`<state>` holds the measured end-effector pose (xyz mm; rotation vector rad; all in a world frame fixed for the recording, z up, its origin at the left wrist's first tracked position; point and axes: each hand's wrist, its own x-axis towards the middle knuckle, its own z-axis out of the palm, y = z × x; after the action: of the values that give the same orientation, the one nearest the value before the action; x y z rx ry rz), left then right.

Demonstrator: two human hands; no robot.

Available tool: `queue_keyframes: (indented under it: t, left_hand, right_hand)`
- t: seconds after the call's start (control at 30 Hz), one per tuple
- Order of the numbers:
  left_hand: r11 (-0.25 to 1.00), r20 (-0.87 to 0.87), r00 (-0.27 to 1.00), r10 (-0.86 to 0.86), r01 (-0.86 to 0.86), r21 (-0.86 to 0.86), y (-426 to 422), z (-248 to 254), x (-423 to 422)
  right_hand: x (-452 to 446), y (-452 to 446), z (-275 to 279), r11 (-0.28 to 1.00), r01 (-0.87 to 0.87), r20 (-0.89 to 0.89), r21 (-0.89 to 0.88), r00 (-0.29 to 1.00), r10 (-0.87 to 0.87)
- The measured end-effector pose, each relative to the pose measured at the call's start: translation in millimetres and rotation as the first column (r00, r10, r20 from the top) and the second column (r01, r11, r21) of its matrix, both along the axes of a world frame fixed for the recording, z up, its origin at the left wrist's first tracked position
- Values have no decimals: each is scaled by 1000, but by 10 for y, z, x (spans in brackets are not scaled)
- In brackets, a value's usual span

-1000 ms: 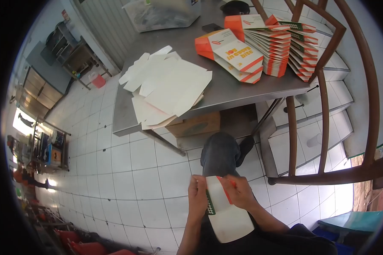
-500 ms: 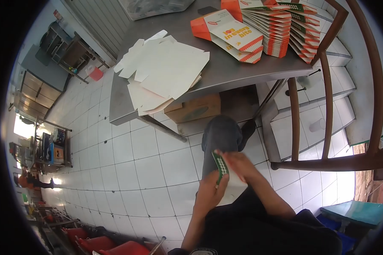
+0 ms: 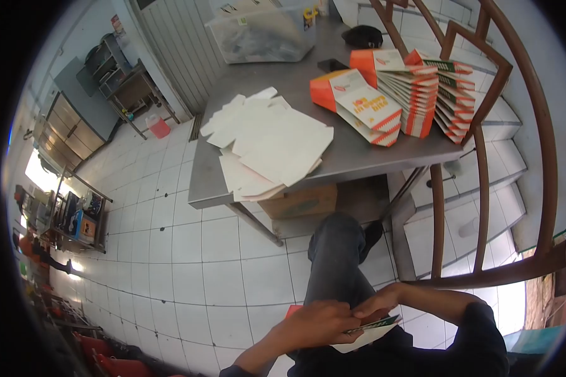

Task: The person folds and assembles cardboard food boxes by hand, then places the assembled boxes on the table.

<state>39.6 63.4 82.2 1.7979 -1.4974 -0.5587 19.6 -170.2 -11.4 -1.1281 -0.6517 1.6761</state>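
Over my lap, I hold a folding food carton (image 3: 366, 338) with a white inside, a green printed edge and a red-orange end at the left. My left hand (image 3: 324, 322) is closed on it from the left. From the right, my right hand (image 3: 380, 301) pinches its upper edge, close to the left fingers. Both hands partly cover the carton. On the metal table (image 3: 210, 191) ahead lies a pile of flat white carton blanks (image 3: 283, 138). To the right stand printed red, white and yellow cartons (image 3: 365, 107), nested in leaning rows.
A clear plastic bin (image 3: 264, 38) and a black item (image 3: 362, 36) are at the table's back. Brown railings (image 3: 481, 201) and tiled stairs border the right side. A cardboard box (image 3: 305, 201) sits under the table. Red chairs (image 3: 116, 364) are at lower left.
The carton has turned from upright to lying lower and flatter, and both hands have moved down with it. The view has tilted up, showing more of the table's back.
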Motion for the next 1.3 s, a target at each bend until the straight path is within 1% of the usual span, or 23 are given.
queue_keyframes:
  t: [0.07, 0.13, 0.17, 0.2, 0.23, 0.27, 0.3, 0.37, 0.4, 0.47, 0.53, 0.57, 0.67, 0.77, 0.8, 0.9, 1.0, 1.1, 1.13, 1.2, 1.23, 1.27, 1.3]
  left_hand:
    - [990, 130, 985, 109, -96, -102, 54, 39, 33]
    - [941, 240, 926, 291, -232, -247, 156, 26, 128]
    - [828, 249, 816, 522, -415, -377, 136, 68, 114]
    - [661, 220, 657, 721, -557, -504, 85, 133, 80]
    - [450, 153, 461, 874, -650, -612, 69, 172, 54]
    - [307, 51, 373, 926, -669, -677, 124, 51, 16]
    - [263, -28, 385, 922, -678, -686, 115, -67, 23]
    - [175, -184, 400, 898, -707, -685, 17, -282, 22]
    - [250, -176, 430, 886, -760, -600, -90, -299, 16]
    - [376, -200, 525, 827, -782, -497, -267, -570, -40]
    - [408, -312, 544, 779, -817, -407, -367, -735, -171]
    - [430, -372, 548, 749, -830, -357, -394, -803, -211]
    - [398, -401, 531, 746, -839, -372, -414, -936, -197]
    - [424, -408, 553, 727, -828, -366, -378, -673, -13]
    - [399, -349, 565, 748, -803, -443, -367, -556, 107]
    - [330, -203, 559, 804, -704, -629, -410, -139, 573]
    - [299, -12, 433, 901, -642, -706, -498, 210, 1104]
    - [396, 388, 176, 905, -685, -612, -499, 167, 1596]
    - [401, 397, 183, 900, -704, -586, -477, 59, 1664]
    - [416, 414, 200, 888, -735, -536, -421, -129, 1747]
    - [416, 399, 207, 893, -717, -559, -392, -108, 1764]
    - [416, 384, 217, 898, -706, -573, -359, -103, 1738]
    - [418, 368, 232, 900, -700, -580, -335, -125, 1686]
  right_hand:
    - [-5, 35, 189, 993, 42, -144, 112, 989, -26]
    - [245, -1, 608, 993, 117, 285, 13, 951, -116]
    - [398, -31, 881, 985, 172, 484, -19, 864, -142]
    - [572, -74, 1181, 948, 300, 795, -106, 598, -100]
    - [763, -115, 1514, 887, 443, 968, -129, 249, 17]
    - [968, -148, 1821, 795, 597, 990, 103, 19, -143]
    - [1176, -182, 2127, 651, 675, 937, 347, -232, -260]
    - [1878, -297, 2371, 355, 662, 747, 660, -526, -406]
    - [2227, -354, 2496, 197, 591, 610, 782, -662, -435]
    - [2797, -548, 2483, 304, 708, 757, 637, -649, -74]
    - [3038, -854, 2356, 376, 904, 926, 202, -302, 228]
    - [3094, -971, 2301, 405, 914, 933, -21, -128, 337]
    - [2932, -928, 2333, 394, 903, 915, -171, -3, 404]
    - [2764, -816, 2276, 386, 881, 934, -275, 149, 326]
    - [2630, -706, 2287, 420, 862, 939, -284, 162, 303]
    - [2621, -716, 1446, 328, 908, 930, 259, -326, 167]
    - [2624, -755, 1035, 336, 848, 798, 410, -512, 317]
    - [2706, -902, 1313, 300, 925, 926, 235, -307, 222]
    - [2761, -889, 1410, 240, 963, 931, 125, -198, 306]
    - [2725, -649, 1549, 359, 786, 712, 503, -613, 343]
    - [2686, -449, 1648, 418, 640, 542, 645, -769, 340]
    - [2742, -265, 1742, 421, 535, 484, 732, -844, 230]
    - [2764, -49, 1862, 349, 716, 705, 604, -685, 184]
